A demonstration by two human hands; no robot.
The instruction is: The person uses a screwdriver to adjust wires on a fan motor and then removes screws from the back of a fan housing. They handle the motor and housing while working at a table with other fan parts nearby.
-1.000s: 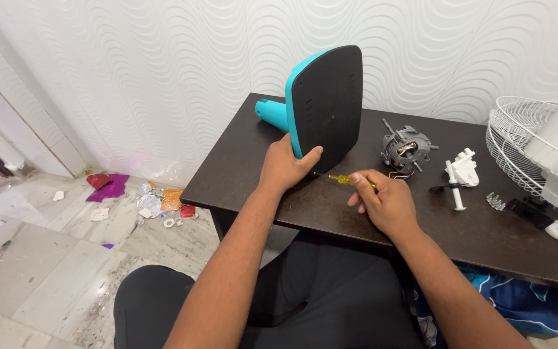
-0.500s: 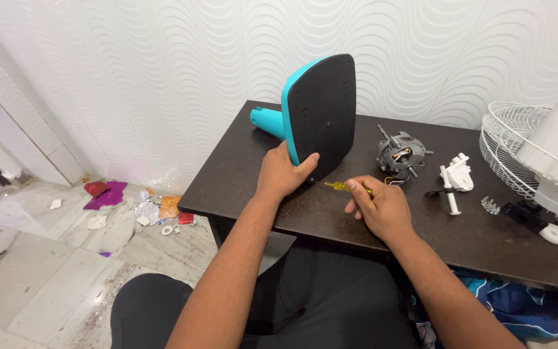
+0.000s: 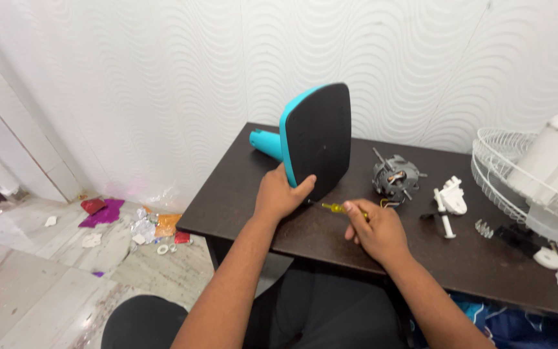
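Nearest, a dark lap is seen under the edge of the dark table (image 3: 247, 213). Since the earlier picture, the fan base (image 3: 314, 139) has been tipped up a little straighter, and both hands have stayed where they were. The left hand (image 3: 280, 194) is wrapped around the bottom edge of the fan base, with the fingers (image 3: 305, 183) clamped on its black underside. The base is stood on its edge on the table, with its blue side turned to the wall. Just beside it, the right hand (image 3: 374, 231) is closed around a small yellow screwdriver (image 3: 338, 208), whose tip is pointed at the bottom of the base. A little farther back, a grey fan motor (image 3: 393, 178) and a white plastic part (image 3: 450, 197) are laid on the table. At the right, a white wire fan guard (image 3: 495, 174) is seen. Down on the floor at the left, crumpled wrappers (image 3: 153, 226) in pink, silver and orange are scattered near the wall.
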